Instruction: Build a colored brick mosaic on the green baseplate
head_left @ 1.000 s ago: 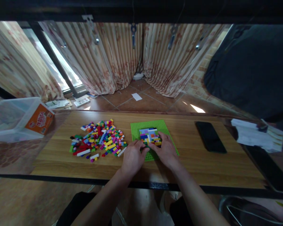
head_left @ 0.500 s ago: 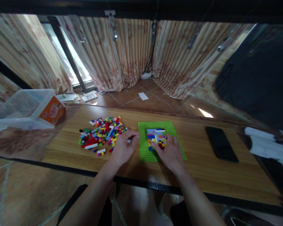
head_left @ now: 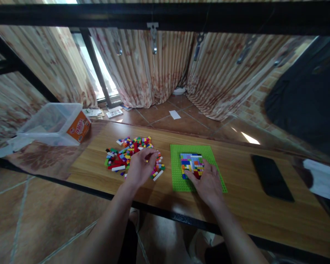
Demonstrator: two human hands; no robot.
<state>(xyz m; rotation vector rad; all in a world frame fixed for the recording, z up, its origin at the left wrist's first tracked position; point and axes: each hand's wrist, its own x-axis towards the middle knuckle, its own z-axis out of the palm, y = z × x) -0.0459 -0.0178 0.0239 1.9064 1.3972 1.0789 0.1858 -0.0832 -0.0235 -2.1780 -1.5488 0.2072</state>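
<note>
A green baseplate [head_left: 176,172] lies on the wooden table [head_left: 236,205]. On it sits a patch of small coloured bricks [head_left: 191,163]. My right hand [head_left: 208,184] rests on the plate's near edge, fingers spread and touching the front of the patch. To the left lies a pile of loose coloured bricks [head_left: 126,152]. My left hand [head_left: 140,166] hovers over the pile's right side, fingers curled down onto the bricks; whether it holds one is hidden.
A clear plastic box [head_left: 53,124] with an orange label stands at the table's far left. A black phone [head_left: 272,177] lies right of the plate, white paper [head_left: 323,179] beyond it. Curtains and a tiled floor are behind the table.
My left hand has left the brick patch and moved left onto the loose pile. My right hand has stayed on the plate. The camera has turned left.
</note>
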